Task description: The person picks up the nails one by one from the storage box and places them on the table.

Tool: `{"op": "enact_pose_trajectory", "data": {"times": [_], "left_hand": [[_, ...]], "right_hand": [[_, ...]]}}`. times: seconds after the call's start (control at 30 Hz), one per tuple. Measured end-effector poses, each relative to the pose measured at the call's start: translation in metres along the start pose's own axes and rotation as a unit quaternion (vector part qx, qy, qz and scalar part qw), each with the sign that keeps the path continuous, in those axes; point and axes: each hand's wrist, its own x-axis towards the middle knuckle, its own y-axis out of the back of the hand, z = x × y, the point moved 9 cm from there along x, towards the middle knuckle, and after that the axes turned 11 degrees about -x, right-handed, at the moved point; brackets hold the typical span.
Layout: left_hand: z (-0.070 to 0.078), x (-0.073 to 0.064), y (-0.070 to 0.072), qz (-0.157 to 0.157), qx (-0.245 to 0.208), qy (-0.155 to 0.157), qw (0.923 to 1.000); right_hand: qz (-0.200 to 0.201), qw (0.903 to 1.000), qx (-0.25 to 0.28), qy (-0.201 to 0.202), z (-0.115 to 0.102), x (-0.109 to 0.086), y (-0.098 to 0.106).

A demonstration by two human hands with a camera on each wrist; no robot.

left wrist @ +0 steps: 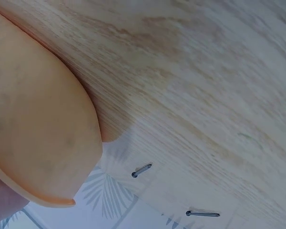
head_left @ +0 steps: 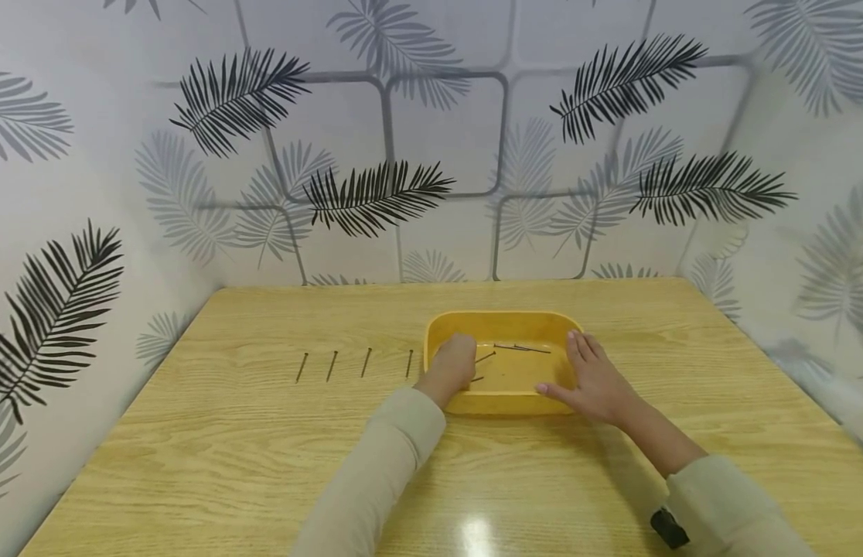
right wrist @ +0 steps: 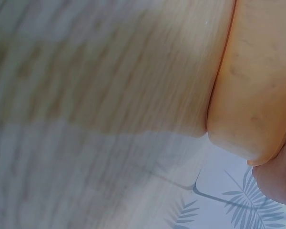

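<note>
While the left hand (head_left: 454,362) reaches into the yellow, round-cornered, plastic-looking tray (head_left: 511,403), the right hand (head_left: 598,383) lies spread at its rim.
Thin dark metal nails (head_left: 522,348) lie loose inside the tray, which sits on the wood-grain table (head_left: 216,464) just beside a row of four similar upright-set nails (head_left: 366,363). Whether the left fingers, hidden, pinch anything cannot be told; the right fingers are extended, thumb apart. A sideways push on the tray could knock the row's nearest nail askew.
</note>
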Motion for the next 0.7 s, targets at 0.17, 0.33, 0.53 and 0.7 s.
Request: {"op": "enact_pose_trajectory", "data": {"times": [0.17, 0.33, 0.53, 0.7], "left_hand": [[-0.001, -0.005, 0.004, 0.01, -0.042, 0.013, 0.999], [-0.005, -0.006, 0.012, 0.044, -0.097, 0.039, 0.9936], [-0.007, -0.005, 0.023, 0.091, -0.114, 0.031, 0.9888], [-0.011, -0.005, 0.026, 0.098, -0.153, 0.022, 0.9831]], "right_hand": [[0.004, 1.0, -0.003, 0.001, 0.0, 0.0, 0.0], [0.005, 1.0, -0.005, 0.001, 0.001, 0.0, -0.001], [0.006, 1.0, -0.005, 0.001, 0.0, 0.0, 0.0], [0.007, 1.0, -0.006, 0.001, 0.0, 0.0, 0.0]]}}
